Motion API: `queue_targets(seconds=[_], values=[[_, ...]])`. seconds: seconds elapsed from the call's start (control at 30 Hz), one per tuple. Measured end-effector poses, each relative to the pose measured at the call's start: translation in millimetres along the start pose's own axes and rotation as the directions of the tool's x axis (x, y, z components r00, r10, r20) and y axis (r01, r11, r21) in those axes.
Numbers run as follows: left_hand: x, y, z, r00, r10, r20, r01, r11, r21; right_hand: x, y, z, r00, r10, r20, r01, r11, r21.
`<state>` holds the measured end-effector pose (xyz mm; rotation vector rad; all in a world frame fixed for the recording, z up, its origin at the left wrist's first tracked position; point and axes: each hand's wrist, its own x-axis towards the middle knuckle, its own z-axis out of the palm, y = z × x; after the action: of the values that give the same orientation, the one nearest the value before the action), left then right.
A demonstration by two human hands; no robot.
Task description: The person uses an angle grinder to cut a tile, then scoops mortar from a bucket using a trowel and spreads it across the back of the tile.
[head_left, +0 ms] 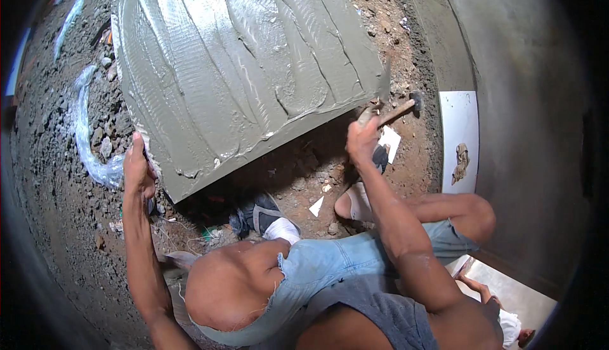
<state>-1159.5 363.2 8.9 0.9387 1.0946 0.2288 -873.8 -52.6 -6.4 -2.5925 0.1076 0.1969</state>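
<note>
A large tile (241, 64) is tilted up before me, its upper face coated in wet grey mortar with ridges running along it. My left hand (137, 171) grips its left edge, the thumb at the rim and the fingers partly hidden. Near the tile's right corner, my right hand (363, 139) is closed around the handle of what looks like a trowel (386, 78), its thin blade seen nearly edge-on and blurred. Just beyond this hand is a hammer (398, 111) with a wooden handle and dark head, resting on the dirt.
My shoes (263, 213) stand on rubble below the tile. White tile scraps (389, 144) lie by the right foot. A white tile (458, 121) with a crumpled brown piece lies along the right wall. Clear plastic (85, 128) stretches over gravel at left. Another person (488, 293) is at lower right.
</note>
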Motion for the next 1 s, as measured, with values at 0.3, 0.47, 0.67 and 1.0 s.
queue_targets(seconds=[0.3,0.47,0.67,1.0], values=[[-4.1,15.4,1.5,0.998,0.02,-0.059,-0.012,0.992,0.129,-144.2,13.9,70.7,0.93,-0.265,0.255,0.277,0.961,-0.011],[-0.5,11.6,-2.6,0.996,0.012,-0.084,0.006,0.978,0.208,-193.7,12.6,55.3,0.702,-0.503,0.504,0.584,0.812,-0.003],[3.3,10.5,-8.5,0.995,0.007,-0.104,0.015,0.978,0.209,-183.4,-1.5,0.5,0.376,-0.479,0.793,0.751,0.659,0.042],[10.8,4.1,-12.2,0.99,-0.096,-0.099,0.109,0.986,0.129,-95.1,-8.8,-129.8,0.92,-0.238,0.312,0.086,0.899,0.43]])
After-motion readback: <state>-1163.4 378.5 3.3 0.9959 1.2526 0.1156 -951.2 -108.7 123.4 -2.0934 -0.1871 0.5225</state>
